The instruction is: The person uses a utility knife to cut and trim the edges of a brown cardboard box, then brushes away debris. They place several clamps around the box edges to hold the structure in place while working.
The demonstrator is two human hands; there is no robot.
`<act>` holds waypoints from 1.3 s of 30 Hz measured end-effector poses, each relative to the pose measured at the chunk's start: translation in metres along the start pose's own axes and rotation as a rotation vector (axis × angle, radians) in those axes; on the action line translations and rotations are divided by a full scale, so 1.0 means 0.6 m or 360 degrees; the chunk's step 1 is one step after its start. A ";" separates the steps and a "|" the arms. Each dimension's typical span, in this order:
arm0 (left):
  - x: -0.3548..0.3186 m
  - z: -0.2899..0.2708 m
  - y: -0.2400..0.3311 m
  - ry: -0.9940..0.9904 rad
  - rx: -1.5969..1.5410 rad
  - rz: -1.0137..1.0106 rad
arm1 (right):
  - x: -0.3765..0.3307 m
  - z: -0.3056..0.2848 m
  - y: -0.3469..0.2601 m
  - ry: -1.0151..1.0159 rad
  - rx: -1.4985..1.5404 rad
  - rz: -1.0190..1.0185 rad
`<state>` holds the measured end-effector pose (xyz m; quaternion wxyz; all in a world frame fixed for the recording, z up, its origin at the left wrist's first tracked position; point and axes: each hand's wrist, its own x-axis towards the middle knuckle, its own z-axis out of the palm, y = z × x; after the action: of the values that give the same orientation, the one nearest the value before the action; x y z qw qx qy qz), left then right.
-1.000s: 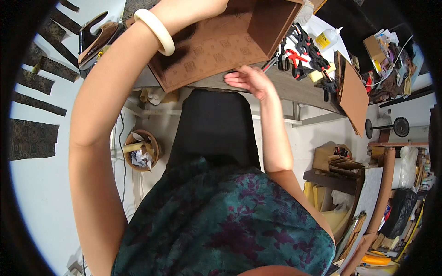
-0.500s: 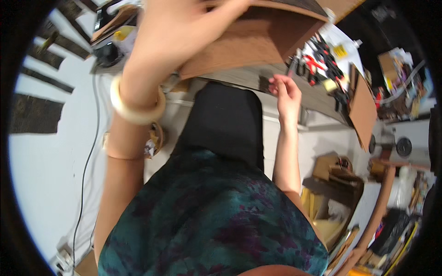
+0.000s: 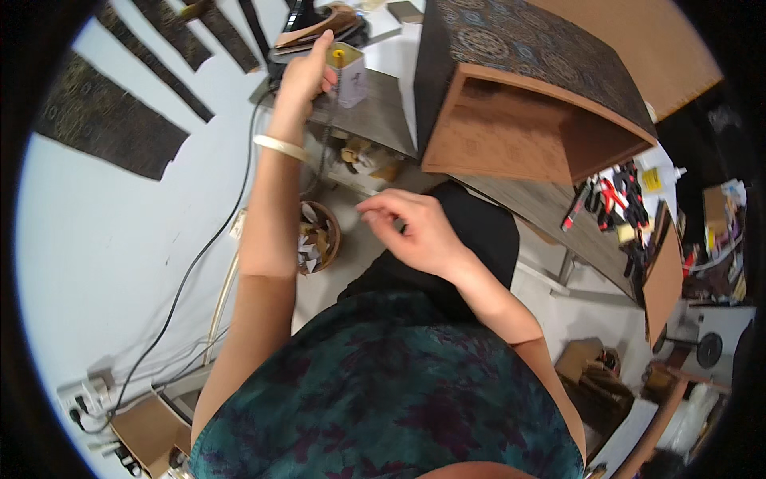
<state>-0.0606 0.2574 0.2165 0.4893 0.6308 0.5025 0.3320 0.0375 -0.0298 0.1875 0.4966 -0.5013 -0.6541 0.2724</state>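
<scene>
My left hand [image 3: 303,80] is stretched out at the back left of the table. Its fingers curl beside a pale open-topped container [image 3: 351,86] with a yellow-tipped item inside; what the fingers close on is hidden. My right hand [image 3: 419,227] hovers over my lap, fingers loosely bent and thumb apart, with nothing in it. Beyond it stands a box [image 3: 503,152], its brown hollow side facing me and its outside covered in dark patterned material. Neither hand touches this box.
Pliers and clips with red and black handles [image 3: 614,195] lie right of the box, near a yellow-labelled bottle [image 3: 658,177]. A brown board [image 3: 664,275] leans at the table's right end. A scrap basket [image 3: 319,239] stands below. Dark strips [image 3: 120,120] hang on the left wall.
My left hand has left the box and reached the container at the back left. My right hand has moved left from the table edge to above my lap. The view has shifted left.
</scene>
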 end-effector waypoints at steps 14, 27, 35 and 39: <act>-0.024 -0.067 0.077 0.0182 -0.0370 0.0090 | -0.050 -0.031 0.002 0.0171 -0.0014 0.0153; -0.464 0.092 -0.047 -0.0142 -0.0389 0.1288 | -0.085 -0.053 -0.083 0.0729 0.0405 -0.0092; -0.452 0.223 -0.064 -0.0627 0.0072 0.1721 | -0.210 -0.119 -0.067 0.1217 0.0300 0.0607; -0.396 0.227 -0.052 0.0036 0.0019 0.1279 | -0.289 -0.235 -0.016 0.1414 -0.0759 0.0939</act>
<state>-0.0113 -0.0086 0.1634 0.3112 0.7763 0.2231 0.5008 0.1648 -0.2135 0.1809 0.5000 -0.8264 -0.2590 0.0080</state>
